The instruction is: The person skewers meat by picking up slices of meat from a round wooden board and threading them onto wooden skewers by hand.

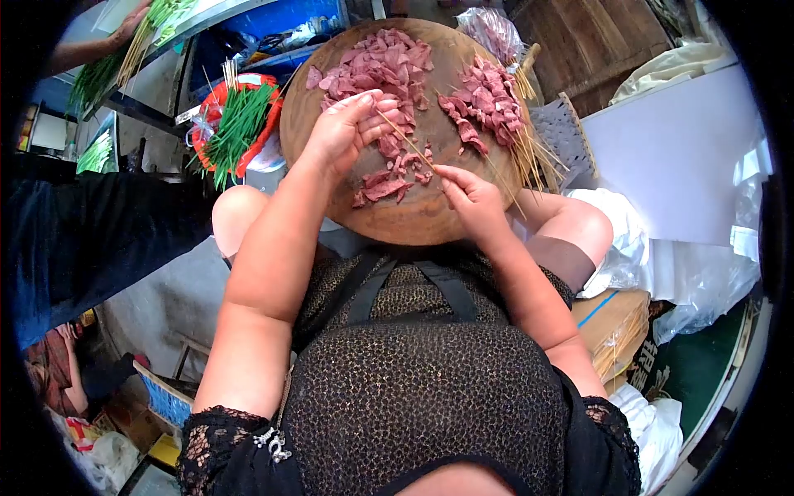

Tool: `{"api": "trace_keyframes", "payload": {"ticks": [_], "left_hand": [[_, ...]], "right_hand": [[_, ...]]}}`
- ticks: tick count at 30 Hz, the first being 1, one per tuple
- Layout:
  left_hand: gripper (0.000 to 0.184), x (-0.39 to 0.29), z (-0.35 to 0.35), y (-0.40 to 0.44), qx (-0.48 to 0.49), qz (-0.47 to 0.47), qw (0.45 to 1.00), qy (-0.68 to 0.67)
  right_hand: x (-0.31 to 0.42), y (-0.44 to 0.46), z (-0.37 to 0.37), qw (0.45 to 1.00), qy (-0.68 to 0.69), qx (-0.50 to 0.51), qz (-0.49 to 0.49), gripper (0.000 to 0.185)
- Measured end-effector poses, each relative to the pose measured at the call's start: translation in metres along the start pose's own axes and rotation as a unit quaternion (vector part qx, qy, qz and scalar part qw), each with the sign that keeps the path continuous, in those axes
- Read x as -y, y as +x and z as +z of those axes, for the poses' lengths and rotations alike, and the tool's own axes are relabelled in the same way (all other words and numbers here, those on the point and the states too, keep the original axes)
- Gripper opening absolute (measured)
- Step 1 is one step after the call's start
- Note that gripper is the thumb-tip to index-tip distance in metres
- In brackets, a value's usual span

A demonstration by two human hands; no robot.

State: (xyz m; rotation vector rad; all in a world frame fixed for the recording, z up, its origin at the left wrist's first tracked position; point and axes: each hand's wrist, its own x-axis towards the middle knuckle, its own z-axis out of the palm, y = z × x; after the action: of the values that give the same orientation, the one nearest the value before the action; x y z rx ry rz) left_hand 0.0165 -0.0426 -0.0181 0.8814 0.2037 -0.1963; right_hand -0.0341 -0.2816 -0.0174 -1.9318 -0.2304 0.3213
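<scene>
Between my hands a thin wooden skewer (pixel 403 135) runs slantwise above a round wooden board (pixel 347 169). My left hand (pixel 349 131) pinches its upper end, and my right hand (pixel 470 197) pinches the lower end, where a small bit of meat seems to touch it. A large pile of sliced red meat (pixel 376 66) lies at the board's far left, with smaller pieces (pixel 385 186) nearer me. Skewers threaded with meat (pixel 488 99) are stacked at the right, their bare sticks (pixel 538 161) jutting over the edge.
Left of the board stands a red basket (pixel 273 124) of green vegetables on sticks (pixel 238 124). A blue bin (pixel 281 33) is behind it. A plastic bag of meat (pixel 490 31) sits at the far edge. Another person's hand (pixel 128 25) holds sticks at upper left.
</scene>
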Motion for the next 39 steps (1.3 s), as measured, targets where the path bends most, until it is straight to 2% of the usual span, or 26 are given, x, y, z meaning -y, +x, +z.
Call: {"api": "trace_keyframes", "payload": {"ticks": [3, 6, 8, 12, 14, 16, 18, 19, 20, 21, 22, 24, 25, 27, 28, 30, 31, 32, 34, 35, 36, 38, 39], "left_hand": [[0.029, 0.003, 0.003, -0.004, -0.007, 0.000, 1.000, -0.009], [0.030, 0.002, 0.006, -0.006, 0.015, -0.003, 1.000, -0.018], [0.029, 0.003, 0.003, -0.008, 0.042, -0.029, 0.999, -0.008], [0.028, 0.015, 0.019, -0.021, -0.009, -0.073, 0.996, 0.044], [0.028, 0.029, 0.026, -0.028, 0.010, -0.113, 0.992, 0.050], [0.030, 0.037, 0.041, -0.040, 0.020, -0.128, 0.990, 0.052], [0.030, 0.033, 0.047, -0.042, 0.011, -0.144, 0.988, 0.046], [0.028, 0.028, 0.044, -0.038, 0.017, -0.088, 0.976, 0.197], [0.026, 0.023, 0.039, -0.033, 0.024, -0.029, 0.938, 0.343], [0.020, 0.022, 0.028, -0.024, -0.028, 0.043, 0.929, 0.366], [0.016, 0.011, 0.018, -0.018, -0.098, 0.041, 0.876, 0.470], [0.018, 0.003, 0.012, -0.001, -0.169, 0.091, 0.861, 0.471], [0.018, 0.003, 0.011, 0.007, -0.173, 0.091, 0.859, 0.472], [0.024, 0.005, 0.014, 0.024, -0.184, 0.110, 0.730, 0.649], [0.030, 0.008, 0.022, 0.028, -0.194, 0.089, 0.686, 0.696], [0.023, 0.016, 0.037, 0.029, -0.187, 0.111, 0.608, 0.763], [0.021, 0.019, 0.035, 0.031, -0.177, 0.143, 0.605, 0.763], [0.021, 0.020, 0.035, 0.031, -0.175, 0.139, 0.604, 0.765], [0.020, 0.019, 0.031, 0.030, -0.184, 0.137, 0.733, 0.640], [0.015, 0.025, 0.020, 0.034, -0.199, 0.122, 0.840, 0.491], [0.014, 0.017, 0.025, 0.032, -0.189, 0.110, 0.888, 0.405], [0.020, 0.009, 0.025, 0.029, -0.194, 0.064, 0.959, 0.195], [0.020, 0.008, 0.023, 0.028, -0.198, 0.064, 0.958, 0.196]], "right_hand": [[0.001, -0.003, 0.007, 1.000, 0.019, -0.003, 0.020, 0.022], [0.004, -0.002, 0.012, 1.000, 0.021, -0.017, -0.014, 0.022], [0.007, -0.002, 0.012, 0.999, 0.045, 0.000, -0.004, 0.022], [-0.003, 0.005, 0.017, 0.995, 0.097, 0.022, -0.015, 0.026], [-0.002, 0.009, 0.013, 0.993, 0.116, 0.019, -0.023, 0.026], [0.004, 0.013, -0.004, 0.987, 0.107, 0.093, 0.079, 0.023], [0.014, 0.018, -0.025, 0.983, 0.131, 0.121, 0.047, 0.022], [0.014, 0.025, -0.038, 0.989, 0.096, 0.115, 0.005, 0.021], [0.019, 0.031, -0.053, 0.990, 0.080, 0.118, 0.003, 0.022], [0.020, 0.039, -0.067, 0.991, 0.073, 0.111, -0.010, 0.022], [0.018, 0.046, -0.078, 0.992, 0.066, 0.104, -0.022, 0.022], [0.013, 0.058, -0.092, 0.988, 0.114, 0.105, 0.017, 0.022], [0.015, 0.063, -0.093, 0.982, 0.159, 0.091, 0.032, 0.022], [0.001, 0.070, -0.090, 0.977, 0.191, 0.093, 0.028, 0.022], [-0.007, 0.073, -0.087, 0.971, 0.221, 0.090, 0.028, 0.023], [-0.017, 0.072, -0.079, 0.974, 0.208, 0.081, 0.027, 0.022], [-0.020, 0.071, -0.077, 0.971, 0.217, 0.091, 0.041, 0.022], [-0.022, 0.070, -0.076, 0.967, 0.226, 0.100, 0.057, 0.021], [-0.014, 0.067, -0.076, 0.971, 0.209, 0.102, 0.057, 0.022], [-0.014, 0.066, -0.075, 0.975, 0.191, 0.106, 0.040, 0.021], [-0.014, 0.066, -0.072, 0.979, 0.171, 0.112, 0.021, 0.021], [-0.020, 0.068, -0.068, 0.981, 0.148, 0.129, 0.008, 0.021], [-0.022, 0.067, -0.065, 0.982, 0.134, 0.136, 0.010, 0.021]]}}
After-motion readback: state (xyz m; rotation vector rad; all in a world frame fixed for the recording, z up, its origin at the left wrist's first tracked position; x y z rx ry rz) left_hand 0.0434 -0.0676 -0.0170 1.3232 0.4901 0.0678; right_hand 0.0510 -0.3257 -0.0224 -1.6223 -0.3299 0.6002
